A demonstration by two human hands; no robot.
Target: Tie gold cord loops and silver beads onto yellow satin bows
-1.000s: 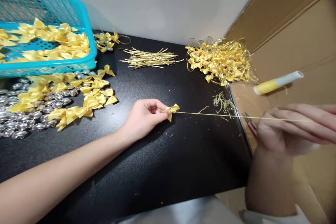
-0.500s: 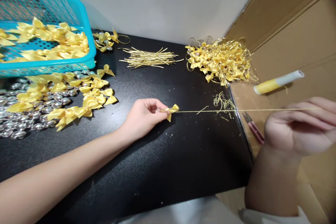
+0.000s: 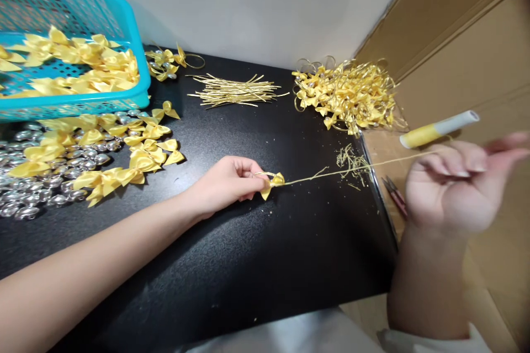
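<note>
Over the black table, my left hand (image 3: 229, 185) pinches a yellow ribbon bow (image 3: 276, 180) between thumb and fingers. A bit of gold cord lies along the bow at the fingertips. From the bow, a thin yellow thread (image 3: 343, 172) runs right, slanting up to my right hand (image 3: 455, 193). That hand is raised past the table's right edge, palm side showing, with curled fingers closed on the thread. Its thumb and index finger are partly blurred. The thread's far end is hidden behind the fingers.
A turquoise basket (image 3: 141, 60) of yellow bows stands at left, beside silver beads (image 3: 58, 198) and loose bows (image 3: 143, 160). Behind are cut gold cords (image 3: 236, 91) and a heap of looped bows (image 3: 348, 96). Thread scraps (image 3: 351, 162), pink-handled snips (image 3: 395, 196) and a thread tube (image 3: 439, 128) lie right.
My right hand has come slightly left and turned, its fingers now more curled. The thread, level and taut before, now slants upward to the right. My left hand stays nearly in place, the bow slightly turned.
</note>
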